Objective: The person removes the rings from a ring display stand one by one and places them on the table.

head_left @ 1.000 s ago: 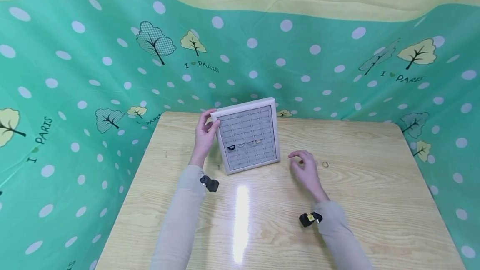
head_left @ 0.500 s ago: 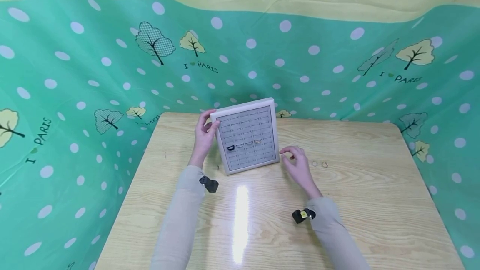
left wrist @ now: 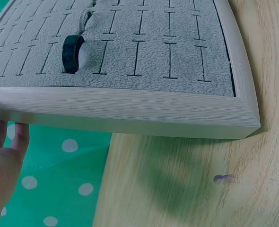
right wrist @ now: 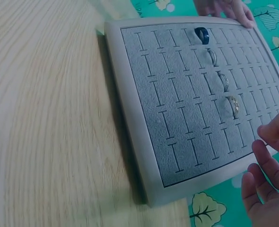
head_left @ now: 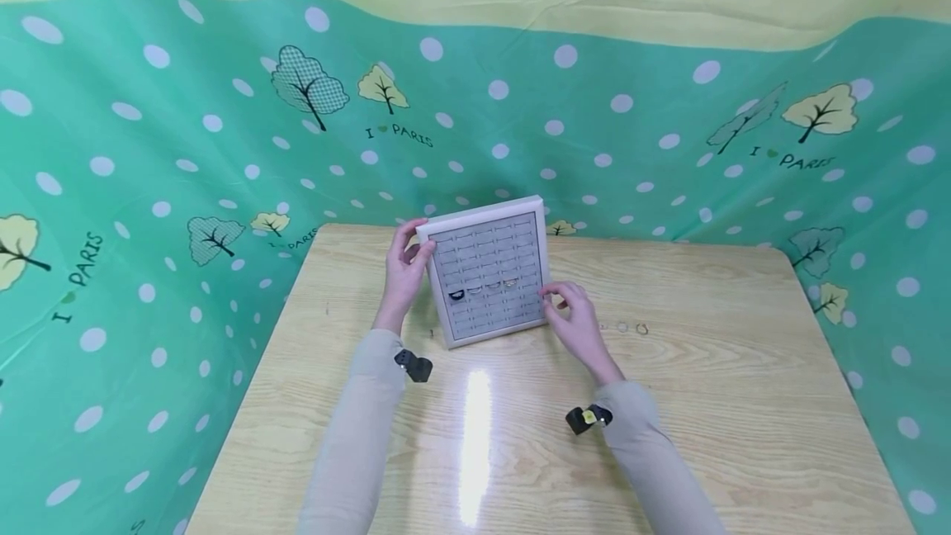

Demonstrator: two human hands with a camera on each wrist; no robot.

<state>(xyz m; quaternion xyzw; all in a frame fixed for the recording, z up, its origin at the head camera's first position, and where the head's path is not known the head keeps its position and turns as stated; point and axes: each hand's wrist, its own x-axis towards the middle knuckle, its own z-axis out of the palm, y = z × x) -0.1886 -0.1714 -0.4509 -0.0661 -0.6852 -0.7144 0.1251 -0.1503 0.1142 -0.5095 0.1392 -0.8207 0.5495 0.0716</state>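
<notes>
My left hand grips the upper left corner of a grey padded ring display tray with a pale frame, holding it tilted up off the table. Fingers show beneath its edge in the left wrist view. Across one row of slots sit a black ring, two silver rings and a gold-toned ring. My right hand is at the tray's right side, thumb and forefinger tips nearly together over the slots beside the gold-toned ring. I cannot tell whether something small is between them.
Right of my right hand, a dark ring and a paler ring lie on the wooden table. A small dark mark is on the wood left of the tray. Green dotted cloth hangs behind and at the sides.
My right hand has moved left from beside the loose rings to the right edge of the tray, uncovering the paler ring. My left hand and the tray have stayed in place.
</notes>
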